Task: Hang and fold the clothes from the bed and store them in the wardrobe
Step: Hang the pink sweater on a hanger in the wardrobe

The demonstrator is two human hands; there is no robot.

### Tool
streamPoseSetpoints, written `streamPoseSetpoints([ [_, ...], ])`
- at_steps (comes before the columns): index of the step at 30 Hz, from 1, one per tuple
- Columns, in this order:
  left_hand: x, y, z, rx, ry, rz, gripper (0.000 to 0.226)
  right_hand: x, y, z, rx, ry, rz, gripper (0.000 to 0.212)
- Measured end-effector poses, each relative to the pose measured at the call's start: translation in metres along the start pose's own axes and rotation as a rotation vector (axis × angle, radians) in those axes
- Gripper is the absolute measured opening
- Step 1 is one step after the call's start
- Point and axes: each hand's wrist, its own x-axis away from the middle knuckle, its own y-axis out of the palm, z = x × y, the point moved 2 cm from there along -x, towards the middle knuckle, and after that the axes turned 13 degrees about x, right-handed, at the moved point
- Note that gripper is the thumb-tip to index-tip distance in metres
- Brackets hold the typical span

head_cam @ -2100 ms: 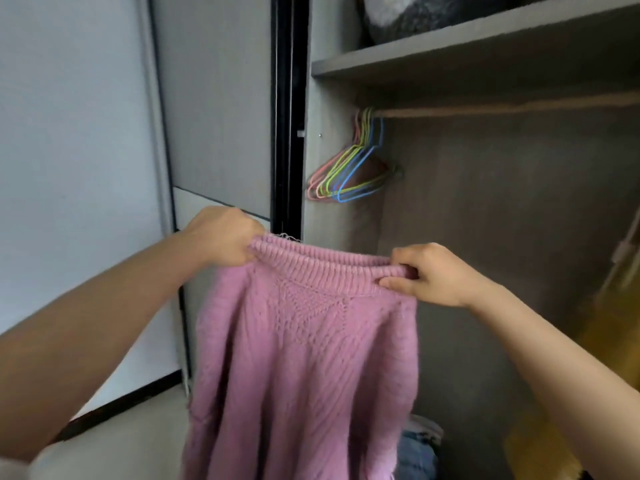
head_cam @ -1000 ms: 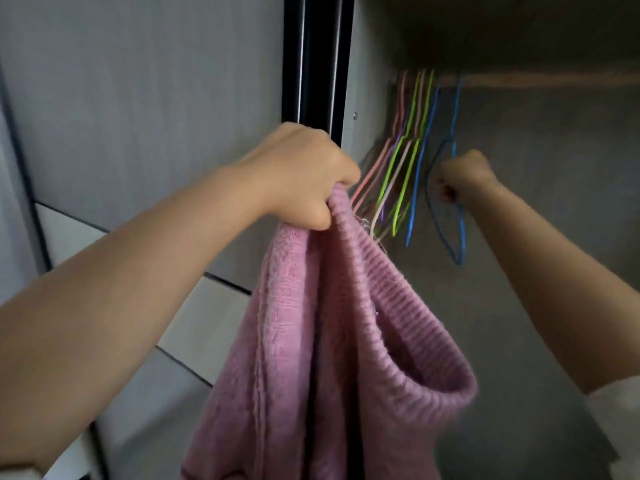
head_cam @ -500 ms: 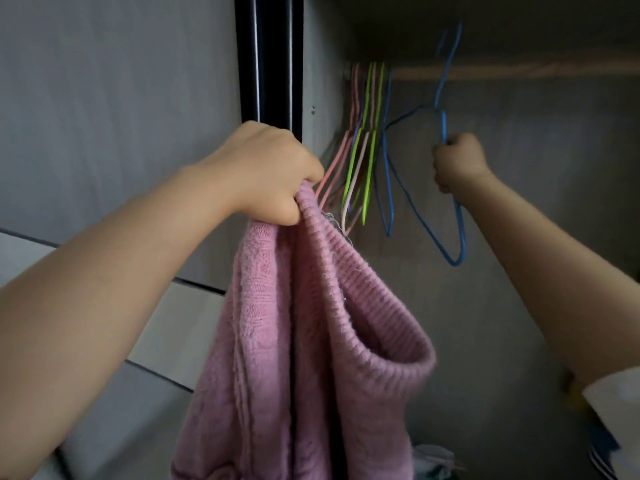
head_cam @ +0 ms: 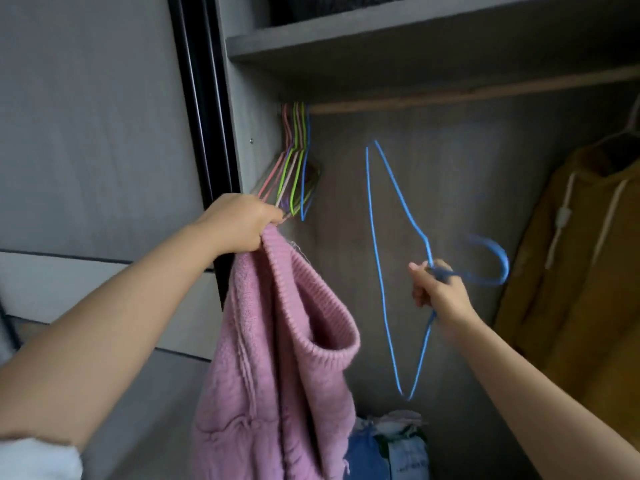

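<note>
My left hand (head_cam: 239, 223) is raised in front of the wardrobe (head_cam: 450, 188), fingers curled tight around the ribbed edge of the pink sweater (head_cam: 277, 358). The sweater hangs straight down from that grip, its ribbed opening sagging into a loop toward the right, and its lower part runs out of the bottom of the view.

My right hand (head_cam: 438, 289) is inside the wardrobe opening, to the right of the sweater and apart from it. Its fingers are closed around the neck of a blue wire hanger (head_cam: 377, 271). The hanger is off the rail (head_cam: 467, 97) and turned on its side: the hook points right toward a mustard hoodie (head_cam: 581, 271), and the triangle stands tall, one corner up and one down. The hook is motion-blurred.

A bunch of hangers (head_cam: 294, 168) in pink, green and blue hangs at the left end of the rail, just above and behind my left hand. The hoodie hangs at the right edge. A shelf (head_cam: 398, 32) sits above the rail. Folded clothes (head_cam: 388, 445) lie low in the wardrobe, partly behind the sweater.
</note>
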Motion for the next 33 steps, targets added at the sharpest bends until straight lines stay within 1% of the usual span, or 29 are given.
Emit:
streamPoseSetpoints([
  [2, 0.019, 0.002, 0.023, -0.009, 0.027, 0.010, 0.007, 0.028, -0.021, 0.003, -0.004, 0.030, -0.013, 0.021],
  [3, 0.029, 0.002, 0.033, 0.005, 0.059, 0.047, 0.010, 0.040, -0.032, 0.003, 0.046, 0.043, -0.006, 0.026],
  [5, 0.048, 0.003, 0.053, 0.048, 0.199, 0.160, 0.024, 0.064, -0.057, 0.003, 0.206, 0.026, 0.023, 0.036],
  [6, 0.058, 0.004, 0.063, 0.065, 0.261, 0.174, 0.029, 0.077, -0.070, -0.001, 0.275, 0.004, 0.022, 0.035],
  [7, 0.069, 0.006, 0.074, 0.075, 0.307, 0.167, 0.030, 0.093, -0.085, -0.005, 0.290, -0.013, 0.003, 0.033],
  [9, 0.083, 0.012, 0.091, 0.102, 0.340, 0.108, 0.031, 0.116, -0.114, -0.013, 0.181, -0.038, -0.096, 0.033],
  [11, 0.096, 0.017, 0.109, 0.088, 0.382, 0.052, 0.032, 0.138, -0.142, -0.024, 0.063, -0.038, -0.278, 0.037],
  [12, 0.101, 0.021, 0.115, 0.084, 0.397, 0.043, 0.027, 0.143, -0.153, -0.029, 0.059, -0.030, -0.375, 0.041],
  [13, 0.107, 0.022, 0.124, 0.086, 0.429, 0.042, 0.020, 0.153, -0.165, -0.033, 0.090, -0.017, -0.437, 0.044],
  [14, 0.112, 0.024, 0.131, 0.104, 0.462, 0.033, 0.017, 0.160, -0.177, -0.035, 0.156, -0.002, -0.464, 0.040],
  [15, 0.115, 0.025, 0.138, 0.129, 0.490, 0.015, 0.015, 0.166, -0.189, -0.035, 0.222, 0.018, -0.468, 0.034],
  [16, 0.118, 0.027, 0.145, 0.148, 0.523, -0.015, 0.015, 0.173, -0.200, -0.034, 0.284, 0.049, -0.464, 0.032],
  [17, 0.121, 0.031, 0.148, 0.152, 0.551, -0.032, 0.015, 0.179, -0.207, -0.034, 0.327, 0.074, -0.477, 0.040],
  [18, 0.125, 0.036, 0.152, 0.163, 0.578, -0.037, 0.015, 0.184, -0.214, -0.036, 0.371, 0.081, -0.507, 0.060],
  [19, 0.126, 0.040, 0.156, 0.172, 0.611, -0.036, 0.017, 0.188, -0.220, -0.038, 0.396, 0.091, -0.531, 0.075],
  [20, 0.127, 0.043, 0.162, 0.184, 0.645, -0.023, 0.024, 0.192, -0.224, -0.042, 0.410, 0.114, -0.544, 0.078],
  [22, 0.129, 0.046, 0.176, 0.199, 0.711, 0.049, 0.033, 0.202, -0.233, -0.055, 0.439, 0.146, -0.596, 0.067],
  [23, 0.129, 0.045, 0.181, 0.198, 0.736, 0.074, 0.033, 0.205, -0.234, -0.064, 0.461, 0.157, -0.614, 0.057],
  [24, 0.130, 0.046, 0.189, 0.205, 0.767, 0.080, 0.033, 0.209, -0.239, -0.073, 0.485, 0.176, -0.605, 0.044],
  [26, 0.132, 0.046, 0.199, 0.208, 0.809, 0.074, 0.033, 0.214, -0.245, -0.087, 0.555, 0.205, -0.577, 0.026],
  [28, 0.134, 0.048, 0.207, 0.222, 0.852, 0.092, 0.035, 0.217, -0.244, -0.096, 0.645, 0.232, -0.563, 0.027],
  [31, 0.140, 0.046, 0.221, 0.184, 0.925, 0.130, 0.037, 0.226, -0.214, -0.104, 0.780, 0.206, -0.606, 0.031],
  [33, 0.143, 0.043, 0.231, 0.131, 0.995, 0.111, 0.037, 0.233, -0.191, -0.103, 0.855, 0.180, -0.646, 0.031],
])
